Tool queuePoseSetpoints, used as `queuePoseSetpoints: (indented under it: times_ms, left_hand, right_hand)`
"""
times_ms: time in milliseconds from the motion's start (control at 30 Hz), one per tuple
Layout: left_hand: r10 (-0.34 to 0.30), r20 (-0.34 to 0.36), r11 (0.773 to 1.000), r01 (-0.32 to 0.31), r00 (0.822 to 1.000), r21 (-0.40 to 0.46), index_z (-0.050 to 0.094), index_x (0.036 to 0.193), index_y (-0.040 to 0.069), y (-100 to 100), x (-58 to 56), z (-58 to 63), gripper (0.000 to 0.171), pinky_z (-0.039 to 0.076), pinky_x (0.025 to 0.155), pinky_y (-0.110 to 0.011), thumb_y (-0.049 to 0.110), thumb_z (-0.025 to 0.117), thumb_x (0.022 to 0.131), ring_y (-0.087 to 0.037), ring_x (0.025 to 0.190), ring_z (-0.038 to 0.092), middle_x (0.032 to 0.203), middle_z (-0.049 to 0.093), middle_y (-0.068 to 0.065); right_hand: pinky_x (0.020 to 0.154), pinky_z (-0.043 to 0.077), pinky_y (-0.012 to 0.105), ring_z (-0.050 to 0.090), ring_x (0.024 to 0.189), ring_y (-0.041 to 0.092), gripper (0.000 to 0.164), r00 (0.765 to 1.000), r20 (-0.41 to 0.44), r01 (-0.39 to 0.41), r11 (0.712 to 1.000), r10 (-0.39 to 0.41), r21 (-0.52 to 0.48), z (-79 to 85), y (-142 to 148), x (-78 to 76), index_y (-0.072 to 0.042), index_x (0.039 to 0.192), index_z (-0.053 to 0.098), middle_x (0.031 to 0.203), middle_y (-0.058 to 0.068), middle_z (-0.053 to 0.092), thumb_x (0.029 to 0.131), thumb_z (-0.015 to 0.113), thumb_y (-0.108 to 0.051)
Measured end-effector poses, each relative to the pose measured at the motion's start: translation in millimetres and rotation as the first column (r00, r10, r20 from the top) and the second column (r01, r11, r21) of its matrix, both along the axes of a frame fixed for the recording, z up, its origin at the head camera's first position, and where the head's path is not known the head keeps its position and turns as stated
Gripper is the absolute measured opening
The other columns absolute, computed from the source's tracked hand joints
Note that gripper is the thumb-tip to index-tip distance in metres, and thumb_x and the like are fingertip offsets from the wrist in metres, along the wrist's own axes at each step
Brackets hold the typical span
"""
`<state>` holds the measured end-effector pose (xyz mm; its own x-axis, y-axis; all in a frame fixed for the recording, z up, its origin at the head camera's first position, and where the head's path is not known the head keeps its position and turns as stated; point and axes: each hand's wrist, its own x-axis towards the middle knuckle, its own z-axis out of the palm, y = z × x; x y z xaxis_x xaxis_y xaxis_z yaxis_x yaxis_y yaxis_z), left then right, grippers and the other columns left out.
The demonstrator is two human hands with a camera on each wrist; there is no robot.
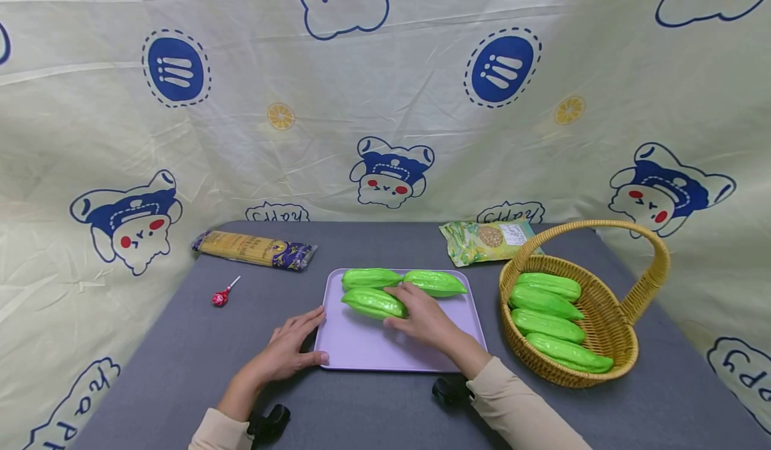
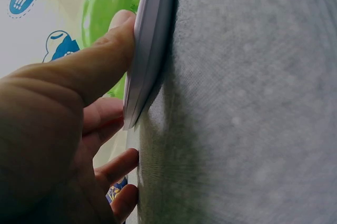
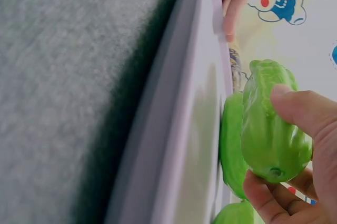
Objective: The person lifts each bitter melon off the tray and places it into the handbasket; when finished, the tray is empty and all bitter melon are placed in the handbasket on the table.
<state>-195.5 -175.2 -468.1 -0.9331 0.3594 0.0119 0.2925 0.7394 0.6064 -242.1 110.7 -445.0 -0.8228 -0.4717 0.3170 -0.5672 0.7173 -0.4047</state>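
Observation:
My right hand (image 1: 424, 316) grips a glossy green bitter melon (image 1: 372, 302) over the purple tray (image 1: 385, 349). In the right wrist view its thumb lies on one side of this ridged bitter melon (image 3: 271, 129), with fingers around the other. Two more bitter melons, one at the left (image 1: 367, 278) and one at the right (image 1: 436, 283), lie along the tray's far side. At the tray's left edge rests my left hand (image 1: 289, 346), its fingers extended. The left wrist view shows that thumb (image 2: 113, 40) against the tray rim (image 2: 150, 40).
On the right stands a wicker basket (image 1: 626, 349) with a tall handle, holding several bitter melons (image 1: 548, 326). A yellow-green packet (image 1: 488, 241) lies behind it. Back left are a long yellow-and-blue package (image 1: 253, 249) and a red lollipop (image 1: 221, 297) on the grey table (image 1: 199, 349).

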Motion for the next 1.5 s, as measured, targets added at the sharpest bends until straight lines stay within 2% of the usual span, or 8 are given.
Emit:
queuePoseSetpoints:
  times_ms: [200, 500, 767, 900, 1100, 1300, 1500]
  left_hand:
    - [-0.003, 0.007, 1.0, 0.003, 1.0, 0.006, 0.04, 0.144, 0.01, -0.2, 0.6, 0.4, 0.078, 0.024, 0.098, -0.059, 0.041, 0.071, 0.079, -0.035, 0.134, 0.033, 0.155, 0.032, -0.005]
    - [0.005, 0.014, 1.0, -0.005, 1.0, 0.001, 0.04, 0.144, 0.011, 0.1, 0.3, 0.4, 0.078, 0.025, 0.098, -0.058, 0.041, 0.071, 0.08, -0.034, 0.135, 0.033, 0.155, 0.031, -0.004]
    - [0.006, 0.027, 1.0, -0.006, 1.0, 0.003, 0.039, 0.144, 0.011, 0.1, -0.2, -0.1, 0.078, 0.024, 0.1, -0.058, 0.041, 0.071, 0.08, -0.034, 0.135, 0.031, 0.155, 0.031, -0.004]
    - [0.006, 0.042, 1.0, -0.006, 0.999, 0.001, 0.039, 0.145, 0.013, -0.2, -0.3, -0.3, 0.077, 0.023, 0.101, -0.059, 0.04, 0.071, 0.08, -0.033, 0.136, 0.031, 0.156, 0.03, -0.003]
    - [0.005, 0.052, 1.0, -0.005, 0.999, 0.001, 0.038, 0.145, 0.014, -0.4, -0.3, -0.5, 0.078, 0.023, 0.101, -0.059, 0.041, 0.071, 0.08, -0.033, 0.137, 0.03, 0.156, 0.029, -0.002]
    - [0.001, 0.052, 1.0, -0.002, 0.999, 0.009, 0.038, 0.145, 0.013, -0.6, -1.0, -0.2, 0.078, 0.023, 0.101, -0.059, 0.041, 0.07, 0.081, -0.034, 0.136, 0.03, 0.156, 0.029, -0.003]
    - [0.003, 0.061, 1.0, -0.004, 0.998, 0.011, 0.037, 0.146, 0.013, -1.1, -1.1, -0.1, 0.078, 0.023, 0.101, -0.059, 0.041, 0.07, 0.081, -0.034, 0.137, 0.03, 0.156, 0.029, -0.002]
  right_hand:
    - [0.078, 0.048, 0.033, 0.055, 0.087, 0.013, 0.06, 0.999, -0.05, -0.003, 0.999, 0.001, -0.036, 4.0, 9.1, 6.6, -0.008, 0.126, 0.059, 0.105, 0.004, 0.06, 0.073, 0.08, -0.028]
    - [0.075, 0.046, 0.029, 0.056, 0.09, 0.011, 0.059, 0.997, -0.077, -0.018, 0.997, 0.012, -0.076, 13.9, 26.0, 20.0, -0.011, 0.128, 0.058, 0.109, 0.003, 0.061, 0.076, 0.078, -0.029]
    - [0.076, 0.046, 0.032, 0.057, 0.095, 0.013, 0.058, 0.992, -0.127, -0.013, 0.998, 0.004, -0.066, 26.3, 45.2, 32.3, -0.014, 0.129, 0.057, 0.111, 0.001, 0.061, 0.077, 0.076, -0.034]
    - [0.074, 0.046, 0.032, 0.056, 0.092, 0.011, 0.059, 0.987, -0.163, -0.015, 0.998, 0.004, -0.065, 31.0, 56.9, 37.7, -0.013, 0.129, 0.057, 0.111, 0.002, 0.061, 0.077, 0.076, -0.034]
    - [0.071, 0.046, 0.029, 0.053, 0.089, 0.008, 0.06, 0.984, -0.178, 0.015, 0.997, -0.028, -0.075, 38.8, 74.6, 46.4, -0.013, 0.128, 0.058, 0.11, 0.001, 0.06, 0.074, 0.079, -0.032]
    - [0.075, 0.048, 0.033, 0.057, 0.095, 0.011, 0.061, 0.976, -0.211, 0.042, 0.996, -0.06, -0.085, 45.0, 92.3, 54.3, -0.01, 0.126, 0.059, 0.11, 0.001, 0.06, 0.072, 0.081, -0.026]
    - [0.071, 0.044, 0.028, 0.052, 0.091, 0.007, 0.061, 0.969, -0.219, 0.099, 0.992, -0.114, -0.079, 50.8, 110.8, 63.1, -0.011, 0.126, 0.059, 0.108, -0.002, 0.06, 0.072, 0.081, -0.026]
